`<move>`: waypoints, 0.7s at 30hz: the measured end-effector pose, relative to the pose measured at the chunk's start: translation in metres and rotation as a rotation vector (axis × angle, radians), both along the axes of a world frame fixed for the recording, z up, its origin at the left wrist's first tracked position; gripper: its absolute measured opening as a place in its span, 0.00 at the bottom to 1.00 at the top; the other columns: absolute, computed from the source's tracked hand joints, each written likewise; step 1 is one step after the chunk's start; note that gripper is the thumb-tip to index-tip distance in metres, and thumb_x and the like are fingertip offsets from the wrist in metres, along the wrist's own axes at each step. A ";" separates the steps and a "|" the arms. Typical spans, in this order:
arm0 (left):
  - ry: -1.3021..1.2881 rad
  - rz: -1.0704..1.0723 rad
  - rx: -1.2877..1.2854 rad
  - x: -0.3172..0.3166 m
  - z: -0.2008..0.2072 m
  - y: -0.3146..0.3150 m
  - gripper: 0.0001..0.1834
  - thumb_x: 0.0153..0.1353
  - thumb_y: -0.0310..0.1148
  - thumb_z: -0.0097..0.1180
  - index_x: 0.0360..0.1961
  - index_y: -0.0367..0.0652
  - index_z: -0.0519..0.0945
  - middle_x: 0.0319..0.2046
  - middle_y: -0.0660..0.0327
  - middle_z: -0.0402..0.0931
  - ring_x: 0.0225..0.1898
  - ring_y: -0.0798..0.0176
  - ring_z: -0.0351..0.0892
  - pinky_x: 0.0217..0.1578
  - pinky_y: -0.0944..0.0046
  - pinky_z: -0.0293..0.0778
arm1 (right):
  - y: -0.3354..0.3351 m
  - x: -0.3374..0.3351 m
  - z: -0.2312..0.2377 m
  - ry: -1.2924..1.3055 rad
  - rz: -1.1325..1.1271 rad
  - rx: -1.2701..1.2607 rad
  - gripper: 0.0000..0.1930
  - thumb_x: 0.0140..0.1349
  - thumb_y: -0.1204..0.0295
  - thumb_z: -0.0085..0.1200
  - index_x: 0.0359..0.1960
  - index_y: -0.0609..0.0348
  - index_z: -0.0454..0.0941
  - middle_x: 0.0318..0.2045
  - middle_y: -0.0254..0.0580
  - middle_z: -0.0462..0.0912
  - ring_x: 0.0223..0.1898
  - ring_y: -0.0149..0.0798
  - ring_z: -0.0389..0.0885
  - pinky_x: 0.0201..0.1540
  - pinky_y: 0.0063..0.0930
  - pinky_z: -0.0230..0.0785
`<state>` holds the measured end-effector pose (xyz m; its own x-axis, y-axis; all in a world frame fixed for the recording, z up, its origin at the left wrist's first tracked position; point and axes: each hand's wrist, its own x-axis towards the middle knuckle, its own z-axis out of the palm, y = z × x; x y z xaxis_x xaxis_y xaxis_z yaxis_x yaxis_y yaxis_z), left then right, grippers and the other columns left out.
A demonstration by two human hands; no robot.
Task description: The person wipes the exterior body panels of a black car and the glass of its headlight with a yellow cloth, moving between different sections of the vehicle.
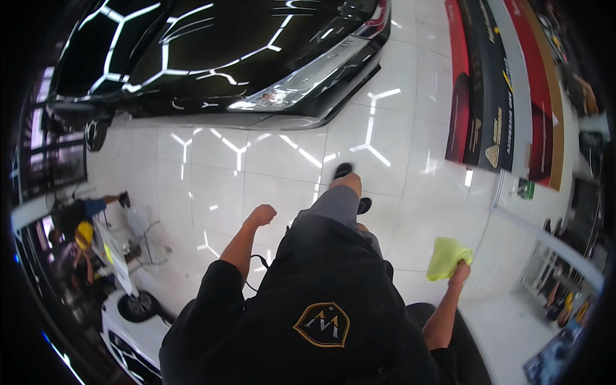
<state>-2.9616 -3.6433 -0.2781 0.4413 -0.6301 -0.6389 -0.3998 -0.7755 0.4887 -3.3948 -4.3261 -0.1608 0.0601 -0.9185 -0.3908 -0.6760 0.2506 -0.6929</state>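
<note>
The person's right hand (459, 273) is clamping its fingers around one edge of a folded, yellow-green, soft-looking fabric cloth (443, 258), which is hanging out to the person's right, above the floor. The cloth is probably weighing very little and bending freely, so it is likely offering no stiffness or fragility to worry about; gripping a folded, bunched edge is seeming surest, since a loose corner might be flopping or unfolding. The left hand (261, 215) is forming a loose fist well apart from the cloth, with nothing showing in it. Below, the person's grey shorts (333, 204) and black shoes (343, 171) are standing out against the glossy white tiled floor (269, 186), which is reflecting the lights and may be slippery. Ahead, a shiny black car (212, 70) is filling the upper left, its clear headlight (308, 76) facing the person. Tall red, black and grey printed banners (491, 83) are bordering the right side, while a white car (122, 343) and a co-worker in a yellow cap (84, 235) are occupying the left edge
</note>
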 end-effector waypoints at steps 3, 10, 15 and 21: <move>0.116 0.285 0.035 -0.034 0.000 -0.024 0.12 0.64 0.31 0.47 0.33 0.36 0.81 0.30 0.55 0.82 0.26 0.61 0.86 0.19 0.59 0.77 | -0.101 0.101 0.034 -0.165 0.025 0.059 0.10 0.57 0.72 0.46 0.32 0.66 0.77 0.27 0.38 0.78 0.27 0.35 0.74 0.30 0.34 0.68; -0.044 0.281 -0.011 -0.003 -0.003 -0.214 0.15 0.65 0.38 0.49 0.36 0.37 0.83 0.40 0.43 0.82 0.44 0.38 0.80 0.46 0.45 0.76 | -0.201 0.275 0.069 -0.174 0.375 -0.094 0.10 0.54 0.72 0.47 0.31 0.67 0.76 0.24 0.35 0.76 0.25 0.32 0.70 0.29 0.32 0.63; 0.308 1.086 -0.462 0.085 0.113 -0.400 0.17 0.66 0.37 0.53 0.50 0.38 0.81 0.39 0.50 0.84 0.40 0.55 0.84 0.45 0.59 0.77 | -0.243 0.327 0.063 -0.049 0.446 0.011 0.08 0.52 0.73 0.48 0.29 0.65 0.75 0.23 0.34 0.75 0.23 0.31 0.68 0.26 0.32 0.59; 0.317 1.351 -0.518 0.063 0.114 -0.458 0.18 0.67 0.39 0.52 0.54 0.43 0.80 0.41 0.60 0.83 0.38 0.66 0.83 0.38 0.63 0.76 | -0.335 0.405 0.039 -0.100 0.528 0.227 0.05 0.50 0.73 0.48 0.25 0.61 0.74 0.19 0.29 0.70 0.21 0.30 0.66 0.25 0.30 0.58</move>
<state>-2.8984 -4.1017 -0.1639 0.7531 -0.0482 -0.6561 0.6395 -0.1807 0.7473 -2.9894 -4.6613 -0.1221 0.5340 -0.6475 -0.5436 -0.6840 0.0469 -0.7279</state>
